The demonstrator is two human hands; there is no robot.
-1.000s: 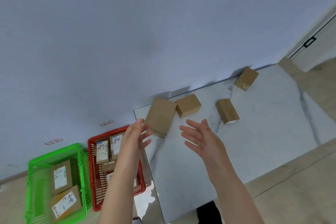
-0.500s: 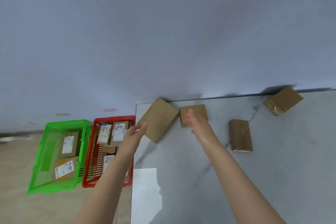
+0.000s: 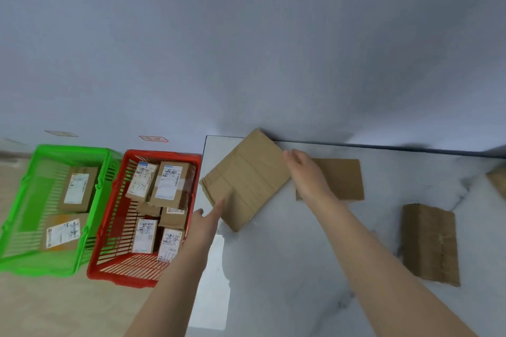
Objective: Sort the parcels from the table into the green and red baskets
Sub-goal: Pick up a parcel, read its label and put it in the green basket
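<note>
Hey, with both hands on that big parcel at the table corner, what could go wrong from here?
The big parcel lies at the table edge beside the red basket; the left hand and right hand only touch it with flat fingers, so it might slide off unsorted. Its top shows no label, so the basket choice could be wrong.

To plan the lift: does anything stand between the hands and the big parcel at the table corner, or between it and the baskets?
Nothing visible does. The left hand and right hand are at the edges of the big parcel. The red basket and green basket stand open-topped beside the table, nothing between.
</note>
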